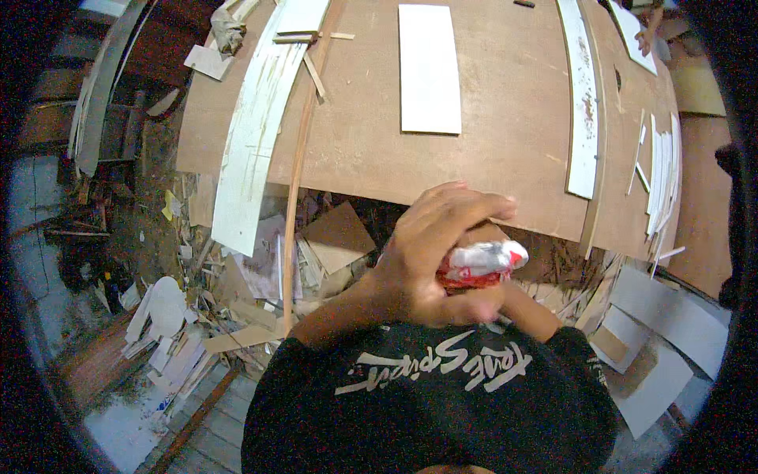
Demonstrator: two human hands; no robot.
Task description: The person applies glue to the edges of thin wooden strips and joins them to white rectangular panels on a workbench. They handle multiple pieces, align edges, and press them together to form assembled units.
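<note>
Close in front of my chest, my two hands come together around a crumpled red-and-white packet (480, 265); its exact kind does not show. My left hand (422, 249) curls over it from the left, the fingers arching above and the thumb side below. My right hand (485, 232) is mostly hidden behind the packet and the left hand, and seems wrapped around it too. Just beyond the hands lies the near edge of a large brown wooden sheet (505, 150). A white board (430, 71) rests on that sheet, apart from both hands.
A long stained white board (260, 126) and a thin wooden strip (298, 166) overhang the near edge at left. Another narrow white board (580, 103) and several white strips (663, 174) lie right. Offcuts (170, 340) litter the floor. Another person's hand (646, 39) is at far right.
</note>
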